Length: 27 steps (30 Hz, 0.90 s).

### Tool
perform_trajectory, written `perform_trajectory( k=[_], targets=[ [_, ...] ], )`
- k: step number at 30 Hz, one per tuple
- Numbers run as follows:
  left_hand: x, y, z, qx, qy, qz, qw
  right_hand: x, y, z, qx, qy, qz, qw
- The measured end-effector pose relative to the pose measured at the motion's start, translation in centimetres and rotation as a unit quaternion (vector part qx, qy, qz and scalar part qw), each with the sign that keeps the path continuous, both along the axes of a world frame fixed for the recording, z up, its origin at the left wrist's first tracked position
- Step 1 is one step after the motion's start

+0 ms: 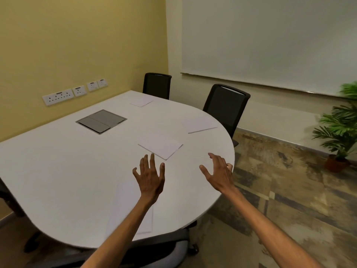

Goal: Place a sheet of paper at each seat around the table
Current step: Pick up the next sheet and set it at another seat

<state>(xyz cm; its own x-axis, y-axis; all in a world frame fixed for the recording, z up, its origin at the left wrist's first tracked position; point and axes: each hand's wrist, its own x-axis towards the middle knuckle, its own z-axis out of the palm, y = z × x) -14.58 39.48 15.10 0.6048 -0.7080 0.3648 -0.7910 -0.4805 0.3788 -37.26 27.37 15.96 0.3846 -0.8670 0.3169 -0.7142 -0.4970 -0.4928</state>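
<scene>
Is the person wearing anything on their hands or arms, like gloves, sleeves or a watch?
No. The left hand and right hand are bare, with no gloves or rings visible. Both forearms are uncovered as far as the picture shows, with no sleeves, watch or wristband.

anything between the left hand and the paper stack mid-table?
No. In the head view only bare table separates the left hand from the paper stack; its fingertips stop just short of the stack's near corner.
</scene>
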Motion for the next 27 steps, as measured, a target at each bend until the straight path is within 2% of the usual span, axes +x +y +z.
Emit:
perform_trajectory(
  k=[6,14,23,27],
  targets=[
    [-6.0,-2.0,-1.2,0.022,-0.004,0.005,1.0,-4.7,-2.3,-0.2,0.017,-0.007,0.009,1.0],
    [-8.2,-8.1,-1.8,0.021,0.01,0.043,0.999,-7.1,-8.2,-2.0,0.044,-0.012,0.016,0.999],
    [-7.7,-19.3,-3.9,0.012,0.034,0.085,0.996,-4.7,-20.4,-3.9,0.038,-0.021,0.052,0.998],
    [-5.4,-24.8,-3.5,-0.005,0.075,0.128,0.989,-3.2,-27.4,-4.1,0.054,-0.018,0.058,0.997]
  ],
)
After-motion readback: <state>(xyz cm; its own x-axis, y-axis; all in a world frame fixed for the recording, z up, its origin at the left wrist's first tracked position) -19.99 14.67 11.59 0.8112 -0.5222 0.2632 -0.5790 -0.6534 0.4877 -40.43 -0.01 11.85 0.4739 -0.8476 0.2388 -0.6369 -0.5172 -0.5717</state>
